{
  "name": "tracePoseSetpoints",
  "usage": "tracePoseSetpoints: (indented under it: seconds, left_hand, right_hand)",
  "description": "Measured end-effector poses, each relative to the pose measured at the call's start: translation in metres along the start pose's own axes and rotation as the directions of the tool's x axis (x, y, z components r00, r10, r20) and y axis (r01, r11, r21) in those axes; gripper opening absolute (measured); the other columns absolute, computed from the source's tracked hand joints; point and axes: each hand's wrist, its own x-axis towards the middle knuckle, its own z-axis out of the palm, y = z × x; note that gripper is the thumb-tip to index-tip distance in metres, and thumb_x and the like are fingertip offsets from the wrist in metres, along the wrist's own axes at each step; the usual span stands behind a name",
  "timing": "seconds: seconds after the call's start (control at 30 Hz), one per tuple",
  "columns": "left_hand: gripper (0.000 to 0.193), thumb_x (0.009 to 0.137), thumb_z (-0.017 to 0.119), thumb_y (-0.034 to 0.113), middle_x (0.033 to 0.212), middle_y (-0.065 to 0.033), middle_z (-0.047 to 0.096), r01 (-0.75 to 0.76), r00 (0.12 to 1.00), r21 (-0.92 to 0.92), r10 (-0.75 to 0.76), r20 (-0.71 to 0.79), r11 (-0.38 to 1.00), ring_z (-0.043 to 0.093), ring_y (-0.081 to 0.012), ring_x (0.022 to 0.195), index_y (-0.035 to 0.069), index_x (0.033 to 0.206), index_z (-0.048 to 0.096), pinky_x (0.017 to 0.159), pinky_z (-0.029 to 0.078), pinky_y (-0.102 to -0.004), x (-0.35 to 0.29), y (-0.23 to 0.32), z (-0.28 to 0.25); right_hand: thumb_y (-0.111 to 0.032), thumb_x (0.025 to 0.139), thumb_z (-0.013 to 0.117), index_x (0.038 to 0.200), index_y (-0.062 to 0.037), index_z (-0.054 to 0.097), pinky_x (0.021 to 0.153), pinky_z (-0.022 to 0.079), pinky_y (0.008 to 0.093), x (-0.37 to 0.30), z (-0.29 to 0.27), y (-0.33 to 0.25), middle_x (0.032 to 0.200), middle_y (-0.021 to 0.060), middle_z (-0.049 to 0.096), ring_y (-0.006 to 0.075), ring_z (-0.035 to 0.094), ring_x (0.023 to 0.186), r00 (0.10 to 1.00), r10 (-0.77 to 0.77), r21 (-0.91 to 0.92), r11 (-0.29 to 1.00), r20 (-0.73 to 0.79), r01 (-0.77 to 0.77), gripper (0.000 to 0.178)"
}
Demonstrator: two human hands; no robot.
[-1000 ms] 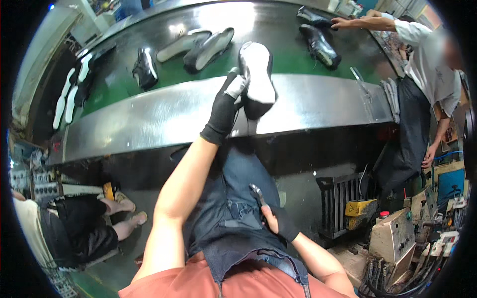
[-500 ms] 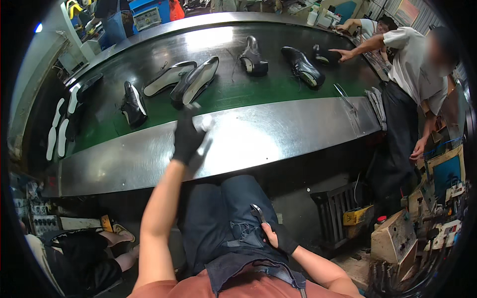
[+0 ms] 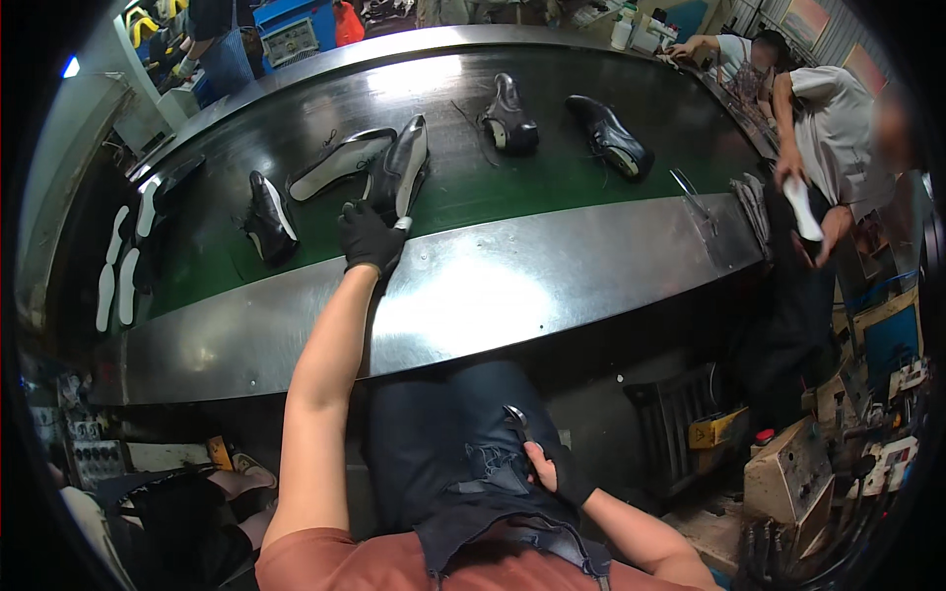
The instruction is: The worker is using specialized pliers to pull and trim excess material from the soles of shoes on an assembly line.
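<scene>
My left hand, in a black glove, reaches over the bench and is closed on the near end of a black leather shoe with a pale sole. That shoe is tilted on its side and leans by another black shoe, whose pale sole faces me. Low over my lap, my right hand, gloved with bare fingertips, grips a metal tool with a curved jaw-like head. Its handle is mostly hidden in the fist. To the left of my left hand lies a laced black shoe.
Farther along the green belt are an upright shoe and a tilted shoe. Pale soles lie at far left. A steel ledge edges the belt. At right a co-worker holds a pale-soled shoe.
My left hand has moved forward to the shoe and closed on its near end; the shoe has turned slightly. The co-worker has lifted a shoe off the belt. My right hand stays in place.
</scene>
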Motion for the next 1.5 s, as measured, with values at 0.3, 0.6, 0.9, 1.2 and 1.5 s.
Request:
tracePoseSetpoints:
  seconds: [0.3, 0.6, 0.9, 1.2, 1.5]
  left_hand:
    - [0.084, 0.077, 0.075, 0.044, 0.139, -0.0216, 0.050, -0.131, 0.991, -0.641, 0.121, -0.060, 0.756, 0.051, -0.0371, 0.126, 0.003, 0.142, 0.042, 0.103, 0.043, -0.0436, 0.056, -0.018, 0.065]
    - [0.046, 0.089, 0.069, 0.017, 0.122, -0.0124, 0.065, 0.039, 0.976, -0.975, 0.200, 0.084, 0.219, 0.064, -0.0230, 0.112, 0.001, 0.130, 0.055, 0.094, 0.054, -0.0390, -0.140, -0.122, -0.062]
    - [0.053, 0.077, 0.078, 0.016, 0.121, -0.0070, 0.061, 0.185, 0.962, -0.983, 0.203, 0.183, 0.013, 0.061, -0.0194, 0.110, 0.003, 0.125, 0.058, 0.097, 0.049, -0.0345, -0.284, -0.111, -0.084]
    - [0.031, 0.099, 0.057, 0.032, 0.107, -0.0050, 0.064, 0.204, 0.856, -0.975, 0.499, 0.135, -0.086, 0.059, -0.0142, 0.098, 0.002, 0.102, 0.065, 0.091, 0.046, -0.0290, -0.270, -0.071, -0.051]
    - [0.046, 0.105, 0.042, 0.043, 0.098, -0.0055, 0.064, 0.419, 0.860, -0.888, 0.397, 0.321, -0.190, 0.061, -0.0115, 0.085, 0.002, 0.105, 0.064, 0.078, 0.051, -0.0270, -0.288, -0.034, -0.082]
  right_hand:
    - [-0.052, 0.102, 0.043, 0.081, -0.0052, 0.062, 0.052, 0.045, 0.0282, 0.001, 0.007, -0.022, 0.062, 0.0026, 0.059, 0.0116, 0.057, 0.053, 0.995, -0.018, -0.071, 0.997, 0.094, 0.025, 0.055]
    - [-0.049, 0.103, 0.045, 0.090, -0.0036, 0.062, 0.050, 0.046, 0.0271, -0.006, 0.007, -0.016, 0.064, 0.0027, 0.058, 0.0112, 0.059, 0.051, 0.999, 0.026, 0.092, 0.995, -0.045, -0.022, 0.050]
    - [-0.051, 0.102, 0.048, 0.086, -0.0019, 0.062, 0.056, 0.047, 0.0264, -0.021, 0.004, -0.036, 0.068, 0.0020, 0.058, 0.0107, 0.061, 0.060, 0.995, 0.061, 0.022, 0.998, 0.076, -0.063, 0.054]
    - [-0.041, 0.105, 0.047, 0.096, -0.0008, 0.063, 0.067, 0.044, 0.0276, -0.071, 0.034, -0.087, 0.077, -0.0010, 0.059, 0.0088, 0.053, 0.074, 0.899, -0.318, -0.013, 0.941, 0.302, 0.338, 0.044]
    - [-0.037, 0.107, 0.041, 0.134, 0.0003, 0.051, 0.096, 0.050, 0.0319, -0.049, 0.056, -0.099, 0.117, 0.0119, 0.065, 0.0217, 0.064, 0.107, 0.819, -0.319, 0.655, 0.750, 0.476, -0.089, 0.047]
